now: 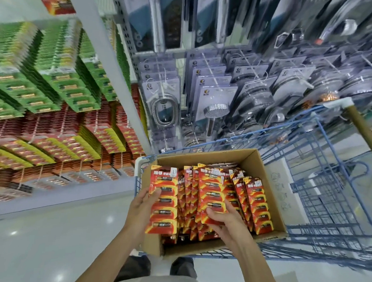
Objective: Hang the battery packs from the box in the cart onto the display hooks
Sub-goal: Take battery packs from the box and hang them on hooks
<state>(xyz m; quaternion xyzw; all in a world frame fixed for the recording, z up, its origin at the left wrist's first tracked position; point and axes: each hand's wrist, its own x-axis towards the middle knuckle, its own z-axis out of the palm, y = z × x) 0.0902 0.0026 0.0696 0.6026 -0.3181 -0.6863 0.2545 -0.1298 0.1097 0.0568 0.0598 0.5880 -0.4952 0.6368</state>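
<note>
head view is showing the left hand [140, 206] gripping one battery strip [163, 201] over the left edge of the box [212, 156], the right hand [227, 223] gripping a second strip [212, 194] above its middle; uncounted packs [256, 207] are crowding inside, the cart [329, 171] lying open right of it.

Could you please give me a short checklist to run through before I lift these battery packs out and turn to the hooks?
1. Left hand grips the red-and-orange battery strip pack at its left edge: ok.
2. Right hand holds the second red-and-orange pack by its lower end, among the other packs: ok.
3. Open brown cardboard box sits inside the blue wire cart: ok.
4. Hang holes at the tops of both held packs are intact: cannot tell.
5. Free hook space among the hanging red-and-yellow packs on the display to the left: cannot tell, that area is blurred.
</note>
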